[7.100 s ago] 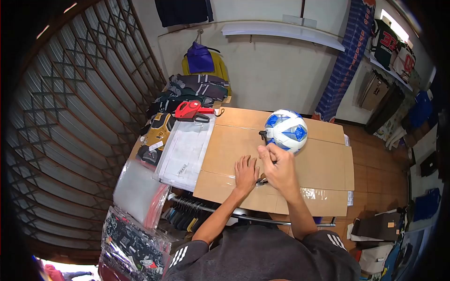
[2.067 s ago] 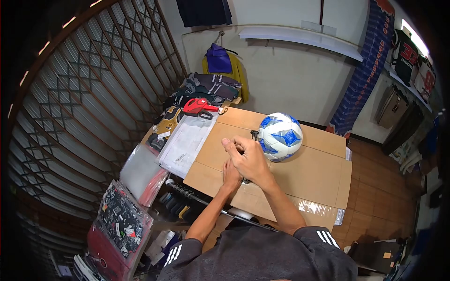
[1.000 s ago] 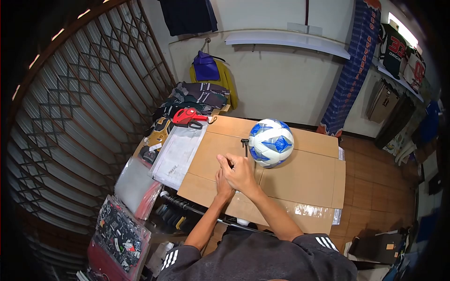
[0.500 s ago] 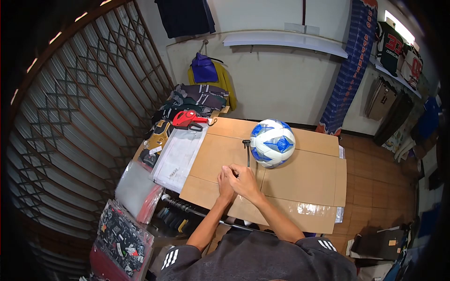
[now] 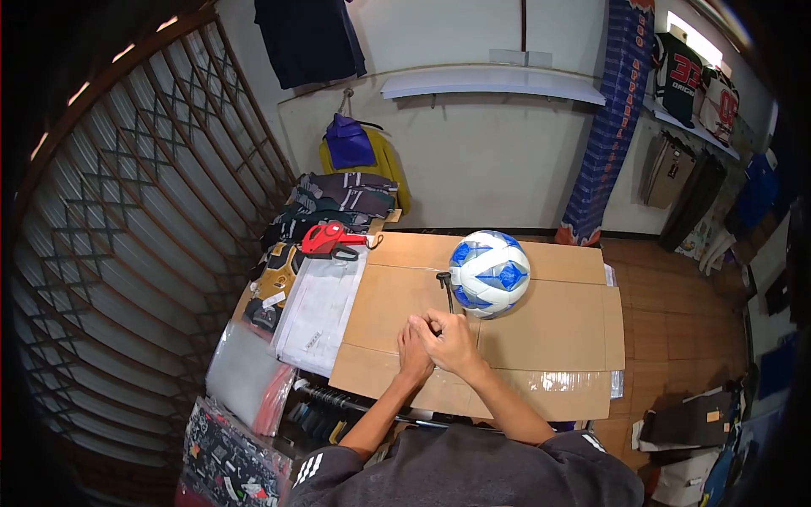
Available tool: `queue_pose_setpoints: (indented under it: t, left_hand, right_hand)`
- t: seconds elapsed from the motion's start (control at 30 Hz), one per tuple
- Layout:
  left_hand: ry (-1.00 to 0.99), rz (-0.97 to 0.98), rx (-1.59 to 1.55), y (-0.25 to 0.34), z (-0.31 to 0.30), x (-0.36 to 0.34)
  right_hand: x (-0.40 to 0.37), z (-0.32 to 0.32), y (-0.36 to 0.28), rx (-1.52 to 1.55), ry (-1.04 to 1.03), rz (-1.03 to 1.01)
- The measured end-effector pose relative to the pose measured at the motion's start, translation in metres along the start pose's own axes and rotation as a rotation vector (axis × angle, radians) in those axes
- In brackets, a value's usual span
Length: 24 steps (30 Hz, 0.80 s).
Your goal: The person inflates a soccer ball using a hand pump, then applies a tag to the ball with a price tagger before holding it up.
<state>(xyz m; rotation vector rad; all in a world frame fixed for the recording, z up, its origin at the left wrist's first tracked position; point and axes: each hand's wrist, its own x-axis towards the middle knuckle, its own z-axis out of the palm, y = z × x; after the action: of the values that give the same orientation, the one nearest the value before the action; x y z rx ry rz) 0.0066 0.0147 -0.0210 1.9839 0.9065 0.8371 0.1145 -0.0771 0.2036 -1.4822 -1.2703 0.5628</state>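
At the left edge of the cardboard sheet (image 5: 549, 325), a white wrapped pack (image 5: 325, 296) lies flat, with a red hand tool (image 5: 321, 242) over its far end. To the right of the pack, my left hand (image 5: 414, 348) is low over the cardboard; its fingers are partly covered, so I cannot tell whether they hold anything. Next comes the black tool (image 5: 449, 291), standing out from the far side of my right hand (image 5: 456, 346) and just left of the ball (image 5: 490, 275). My right fingers are curled narrowly and appear to hold the tool's near end; the exact contact is hidden. For good control in this step, I judge that the right wrist should remain steady, the grip firm without twisting, and the left hand braced close alongside. Pressure should follow the shaft rather than push sideways, since the slim shaft could lean into the ball. Orientation: the tool's long axis runs from my right hand away from my body, angled slightly left toward its crosswise head (image 5: 443, 276). The head marks the far end; how steeply the shaft rises cannot be determined from this view. Whether the shaft touches the ball is also unclear. Right of the ball, the cardboard extends to its edge, with clear tape (image 5: 557, 382) along the near side.
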Motion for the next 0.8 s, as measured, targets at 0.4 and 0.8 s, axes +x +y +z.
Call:
queue_pose_setpoints:
  t: [0.4, 0.8]
  left_hand:
    - [-0.025, 0.201, 0.505, 0.021, -0.014, -0.007]
    - [0.041, 0.164, 0.517, 0.033, -0.013, -0.004]
  right_hand:
    - [-0.014, 0.017, 0.028, 0.051, 0.052, 0.08]
    - [0.008, -0.014, -0.01, 0.135, 0.031, 0.037]
